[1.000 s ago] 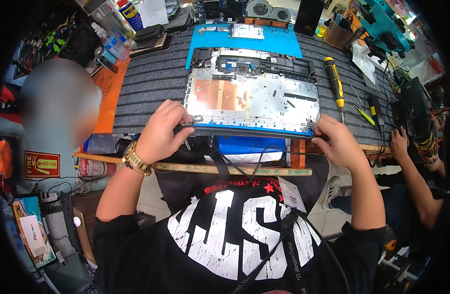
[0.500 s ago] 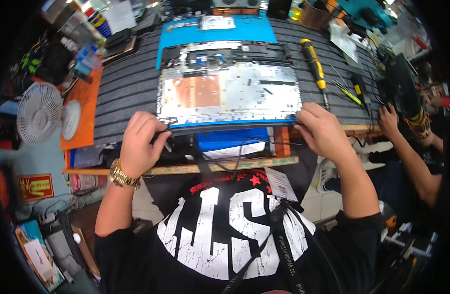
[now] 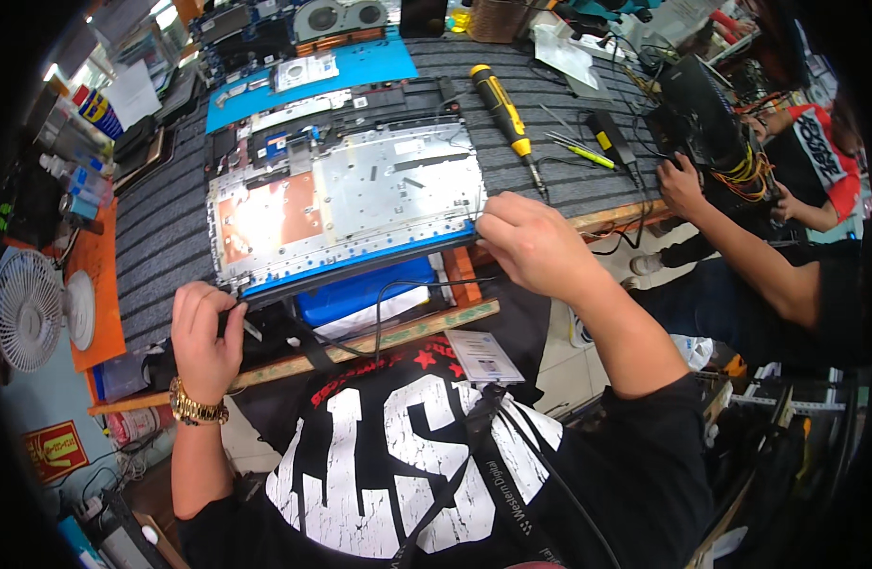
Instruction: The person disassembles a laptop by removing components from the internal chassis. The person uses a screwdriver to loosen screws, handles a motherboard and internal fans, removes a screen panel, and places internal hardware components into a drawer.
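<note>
Laptop case (image 3: 389, 194) found open at the near edge of the desk (image 3: 161, 256), corners clamped in the grip of left hand (image 3: 206, 337) and right hand (image 3: 533, 242); judged partly stripped, fans (image 3: 341, 16) and drive (image 3: 305, 72) unfitted beyond.

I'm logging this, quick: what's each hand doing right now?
Left hand: closed, holding the laptop chassis at its near-left corner.
Right hand: closed, holding its near-right corner.

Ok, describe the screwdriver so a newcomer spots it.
On the grey striped mat, find the opened laptop chassis. Just right of it lies the yellow-and-black screwdriver, shaft end nearest the right hand. It is far bulkier than the slim lime-green tool further right.
</note>
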Motion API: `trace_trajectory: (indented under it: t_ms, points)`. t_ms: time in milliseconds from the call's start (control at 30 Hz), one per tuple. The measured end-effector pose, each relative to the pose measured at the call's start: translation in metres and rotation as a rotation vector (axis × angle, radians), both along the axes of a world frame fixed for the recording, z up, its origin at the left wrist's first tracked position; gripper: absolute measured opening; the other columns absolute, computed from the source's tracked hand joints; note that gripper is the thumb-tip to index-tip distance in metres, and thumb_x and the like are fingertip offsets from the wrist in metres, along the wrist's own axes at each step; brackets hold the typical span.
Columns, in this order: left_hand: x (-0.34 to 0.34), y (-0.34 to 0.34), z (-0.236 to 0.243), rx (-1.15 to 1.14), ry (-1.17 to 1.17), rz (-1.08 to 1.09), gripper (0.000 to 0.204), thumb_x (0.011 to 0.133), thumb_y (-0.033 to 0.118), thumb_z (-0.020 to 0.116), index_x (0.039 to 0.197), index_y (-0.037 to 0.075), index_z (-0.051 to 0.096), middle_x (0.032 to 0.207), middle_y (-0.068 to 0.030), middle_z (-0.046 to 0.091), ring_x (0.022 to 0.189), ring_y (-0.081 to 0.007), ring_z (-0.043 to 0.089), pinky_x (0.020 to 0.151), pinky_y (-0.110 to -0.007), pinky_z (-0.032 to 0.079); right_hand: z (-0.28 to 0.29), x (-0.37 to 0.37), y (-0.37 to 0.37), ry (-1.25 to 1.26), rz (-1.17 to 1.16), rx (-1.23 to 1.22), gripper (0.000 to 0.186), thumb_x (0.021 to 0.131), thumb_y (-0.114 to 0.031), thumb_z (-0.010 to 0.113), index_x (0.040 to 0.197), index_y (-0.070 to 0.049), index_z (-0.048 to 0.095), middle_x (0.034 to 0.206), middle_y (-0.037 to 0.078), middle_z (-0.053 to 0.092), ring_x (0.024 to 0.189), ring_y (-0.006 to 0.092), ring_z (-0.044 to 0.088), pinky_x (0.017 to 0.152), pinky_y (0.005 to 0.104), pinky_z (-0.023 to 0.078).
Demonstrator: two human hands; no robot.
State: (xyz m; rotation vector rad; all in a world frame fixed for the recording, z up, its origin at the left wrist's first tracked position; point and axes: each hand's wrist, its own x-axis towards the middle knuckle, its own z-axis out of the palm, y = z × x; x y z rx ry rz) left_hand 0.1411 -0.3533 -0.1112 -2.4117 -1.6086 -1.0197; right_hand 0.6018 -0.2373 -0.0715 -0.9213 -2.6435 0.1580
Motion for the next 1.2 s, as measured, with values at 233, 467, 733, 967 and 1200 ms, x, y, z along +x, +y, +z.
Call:
trace_trajectory:
  t_ms: [233,467,733,967,1200]
  points:
    - [-0.003,-0.002,-0.008,-0.001,0.007,0.021,0.026,0.086,-0.007,0.086,0.101,0.001,0.065,0.101,-0.0181,0.067,0.100,-0.0417,0.066,0.092,-0.051,0.055,-0.003,0.001,0.003,0.012,0.000,0.009,0.015,0.090,-0.006,0.076,0.097,-0.007,0.063,0.099,0.010,0.063,0.100,0.0350,0.067,0.083,0.0497,0.058]
    - [-0.002,-0.002,-0.011,0.002,0.003,0.018,0.027,0.087,-0.009,0.084,0.101,0.000,0.064,0.101,-0.0176,0.064,0.098,-0.0404,0.064,0.089,-0.049,0.053,-0.002,0.003,0.008,0.007,0.019,0.024,0.024,0.090,-0.007,0.084,0.099,-0.004,0.062,0.096,0.011,0.061,0.095,0.0369,0.067,0.078,0.0487,0.057]
    - [-0.004,-0.008,-0.008,-0.042,0.007,0.086,0.029,0.085,-0.005,0.087,0.105,0.002,0.067,0.104,-0.0165,0.065,0.100,-0.0393,0.064,0.089,-0.049,0.053,0.012,0.071,0.074,0.226,-0.404,0.117,0.015,0.098,-0.010,0.085,0.106,-0.001,0.076,0.097,0.014,0.074,0.093,0.0323,0.072,0.082,0.0418,0.059]
    - [-0.004,-0.013,-0.010,-0.032,-0.060,0.127,0.029,0.086,-0.003,0.089,0.107,0.002,0.070,0.106,-0.0156,0.067,0.101,-0.0382,0.065,0.091,-0.048,0.052,-0.006,0.134,0.133,-0.289,-0.575,-0.032,0.033,0.103,-0.013,0.077,0.135,-0.003,0.079,0.132,0.019,0.077,0.129,0.0414,0.070,0.111,0.0482,0.058]
    - [-0.001,-0.017,-0.018,-0.039,-0.121,0.154,0.027,0.088,-0.004,0.087,0.107,0.001,0.069,0.107,-0.0157,0.068,0.103,-0.0377,0.066,0.094,-0.046,0.054,-0.003,0.142,0.141,-0.212,-0.571,-0.224,0.012,0.097,-0.004,0.078,0.107,0.000,0.073,0.109,0.019,0.073,0.105,0.0391,0.072,0.097,0.0470,0.058]
